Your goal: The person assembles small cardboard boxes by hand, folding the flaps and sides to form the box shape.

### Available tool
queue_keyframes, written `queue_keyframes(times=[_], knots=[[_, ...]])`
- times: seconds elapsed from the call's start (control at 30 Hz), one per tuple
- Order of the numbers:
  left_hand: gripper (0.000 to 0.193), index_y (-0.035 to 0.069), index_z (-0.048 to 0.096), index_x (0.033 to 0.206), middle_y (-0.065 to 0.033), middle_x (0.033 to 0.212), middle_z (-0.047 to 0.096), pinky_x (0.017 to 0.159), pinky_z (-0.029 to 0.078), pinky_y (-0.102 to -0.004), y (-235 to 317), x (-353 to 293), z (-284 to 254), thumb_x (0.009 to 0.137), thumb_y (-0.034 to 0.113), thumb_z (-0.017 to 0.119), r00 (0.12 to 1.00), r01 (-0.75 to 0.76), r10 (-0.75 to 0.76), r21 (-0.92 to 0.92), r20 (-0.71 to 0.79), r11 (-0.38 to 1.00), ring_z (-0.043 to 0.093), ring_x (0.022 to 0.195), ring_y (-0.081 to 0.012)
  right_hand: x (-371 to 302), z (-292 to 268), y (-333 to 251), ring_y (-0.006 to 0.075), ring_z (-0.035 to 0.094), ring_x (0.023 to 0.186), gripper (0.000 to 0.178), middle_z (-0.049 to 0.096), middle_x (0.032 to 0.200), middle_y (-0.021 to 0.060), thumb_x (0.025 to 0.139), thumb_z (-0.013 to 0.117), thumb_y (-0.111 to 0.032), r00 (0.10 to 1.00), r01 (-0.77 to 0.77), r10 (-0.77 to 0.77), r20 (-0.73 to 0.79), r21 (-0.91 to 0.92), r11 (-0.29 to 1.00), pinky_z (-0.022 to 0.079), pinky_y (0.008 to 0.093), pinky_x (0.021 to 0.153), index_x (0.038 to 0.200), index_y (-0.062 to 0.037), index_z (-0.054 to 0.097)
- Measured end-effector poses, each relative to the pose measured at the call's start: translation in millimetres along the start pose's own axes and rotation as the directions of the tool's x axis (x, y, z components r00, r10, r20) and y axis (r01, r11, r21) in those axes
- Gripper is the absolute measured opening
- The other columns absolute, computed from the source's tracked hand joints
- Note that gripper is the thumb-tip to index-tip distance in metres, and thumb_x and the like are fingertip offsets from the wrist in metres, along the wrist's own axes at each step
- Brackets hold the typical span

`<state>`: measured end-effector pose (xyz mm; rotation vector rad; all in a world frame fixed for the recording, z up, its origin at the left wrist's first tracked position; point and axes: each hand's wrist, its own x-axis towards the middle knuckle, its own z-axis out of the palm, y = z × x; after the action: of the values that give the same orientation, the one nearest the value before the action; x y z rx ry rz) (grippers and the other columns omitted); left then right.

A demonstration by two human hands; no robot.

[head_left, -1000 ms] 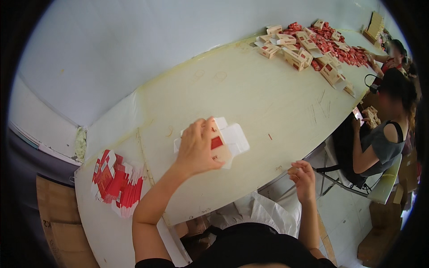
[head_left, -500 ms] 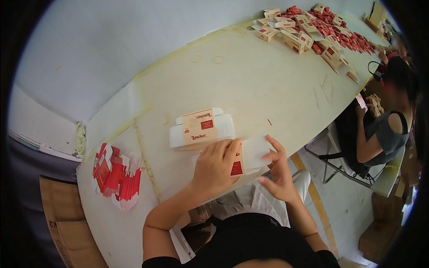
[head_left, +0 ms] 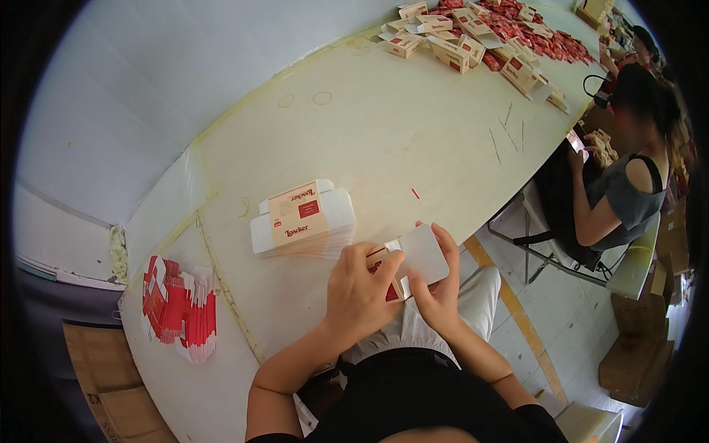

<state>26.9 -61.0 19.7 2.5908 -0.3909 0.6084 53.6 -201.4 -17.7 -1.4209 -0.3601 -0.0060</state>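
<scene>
Over the table's near edge I hold a small cream and red carton [head_left: 395, 284] with white end flaps. My left hand [head_left: 360, 286] is closed round its left side. At the other end, my right hand [head_left: 437, 284] grips the large white flap, thumb on the near side and fingers behind it. The end of the carton between my hands stands partly unfolded. Just beyond my left hand lies a fanned stack of flat cream cartons [head_left: 299, 218] with white flaps, touched by neither hand.
Red and white flat cartons [head_left: 181, 306] lie stacked on the left. Far along the white table [head_left: 384, 140] are folded cream cartons [head_left: 450, 53] and a heap of small red packets [head_left: 532, 37]. A seated person [head_left: 624, 184] works at the right. A brown cardboard box [head_left: 103, 369] stands lower left.
My right hand has closed from spread fingers onto the white flap. The carton has been lifted and tilted up between both hands. The whole view has shifted slightly.
</scene>
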Motion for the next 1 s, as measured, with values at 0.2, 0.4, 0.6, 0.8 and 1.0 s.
queue_keyframes(times=[0.2, 0.4, 0.6, 0.8, 1.0], knots=[[0.078, 0.001, 0.045, 0.130, -0.0130, 0.109, 0.052, 0.081, 0.044, -0.0397, 3, 2, 9, 0.060, 0.013, 0.078, 0.998, -0.035, 0.035, -0.004, 0.055, 0.999, 0.053, 0.097, -0.0295, 0, -12, -4, 0.0272, 0.032, 0.136, 0.072, 0.026, 0.151, 0.0205, 0.090, 0.049, -0.010, 0.926, -0.315, 0.222, 0.306, 0.299, 0.901, 0.027, 0.0368, 0.110, 0.149, -0.0005, 0.009], [0.067, -0.005, 0.043, 0.133, -0.0113, 0.114, 0.053, 0.086, 0.037, -0.0391, 8, -6, 22, 0.074, 0.018, 0.066, 0.997, -0.033, 0.024, 0.130, 0.070, 0.991, 0.050, 0.103, -0.0260, -2, -13, -14, 0.0348, 0.031, 0.136, 0.067, 0.027, 0.148, 0.0250, 0.097, 0.044, -0.024, 0.936, -0.017, 0.057, 0.348, -0.116, 0.993, 0.024, 0.0382, 0.111, 0.150, -0.0004, 0.010], [0.067, -0.004, 0.040, 0.134, -0.0123, 0.118, 0.050, 0.090, 0.033, -0.0413, 15, -8, 23, 0.077, 0.019, 0.066, 0.998, 0.048, -0.049, 0.024, 0.027, 0.999, 0.049, 0.108, -0.0257, -4, -12, -27, 0.0367, 0.047, 0.124, 0.062, 0.041, 0.139, 0.0269, 0.095, 0.040, -0.017, 0.942, -0.156, 0.199, 0.272, -0.171, 0.973, 0.034, 0.0370, 0.104, 0.149, 0.0009, 0.016], [0.075, -0.002, 0.037, 0.135, -0.0135, 0.119, 0.047, 0.093, 0.030, -0.0432, 11, -10, 26, 0.071, 0.018, 0.072, 0.997, 0.055, -0.054, -0.027, 0.047, 0.998, 0.046, 0.108, -0.0300, -5, -14, -28, 0.0321, 0.048, 0.124, 0.064, 0.042, 0.141, 0.0246, 0.089, 0.039, -0.008, 0.958, -0.144, 0.169, 0.234, -0.122, 0.982, 0.034, 0.0336, 0.103, 0.149, 0.0009, 0.017], [0.061, -0.002, 0.042, 0.131, -0.0120, 0.117, 0.049, 0.090, 0.033, -0.0408, 13, -10, 24, 0.077, 0.016, 0.065, 0.998, 0.049, -0.050, 0.040, 0.023, 0.998, 0.049, 0.107, -0.0248, -4, -12, -31, 0.0311, 0.041, 0.131, 0.064, 0.037, 0.144, 0.0242, 0.088, 0.038, -0.006, 0.954, -0.194, 0.205, 0.218, -0.074, 0.978, 0.029, 0.0323, 0.107, 0.149, 0.0008, 0.017]])
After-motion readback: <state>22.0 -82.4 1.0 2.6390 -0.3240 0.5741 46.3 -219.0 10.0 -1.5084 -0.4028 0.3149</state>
